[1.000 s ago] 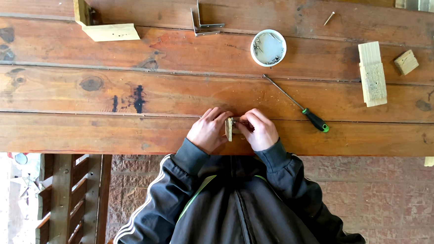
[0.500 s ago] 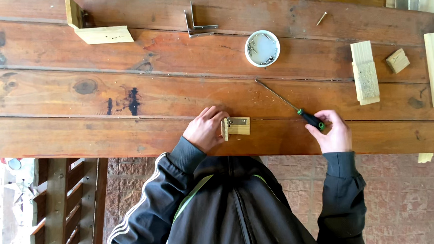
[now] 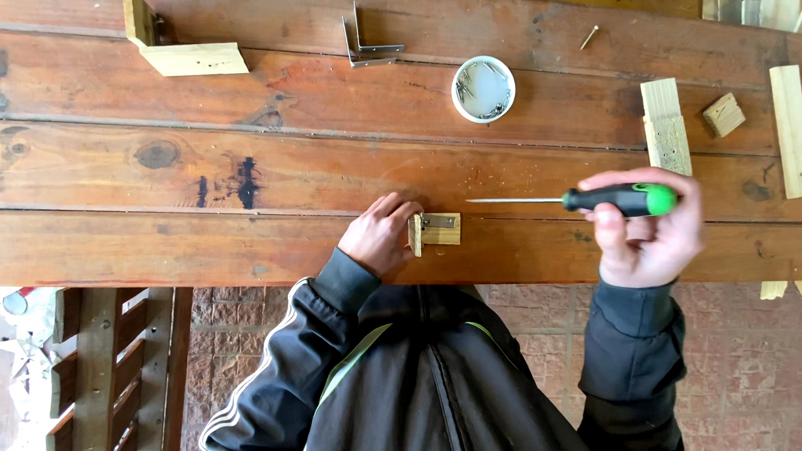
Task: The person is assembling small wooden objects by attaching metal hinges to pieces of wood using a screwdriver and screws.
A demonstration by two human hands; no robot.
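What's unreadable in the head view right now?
- Left hand fingertips: hidden behind the small wooden piece with a metal bracket; the grip is unclear.
- Bracket's screw holes: too small to tell whether they are filled.
- Screwdriver tip type: too thin; right hand covers most of the handle.
- White tub: contents look like screws; count unreadable.
- Wood strips at right: partly cut off by the frame edge.

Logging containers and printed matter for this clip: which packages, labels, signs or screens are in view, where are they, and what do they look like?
No labels, signs or screens show.
Round tub: the only container, on the wooden table far side, beyond the screwdriver in the right hand; white rim, open, grey metal screws inside.
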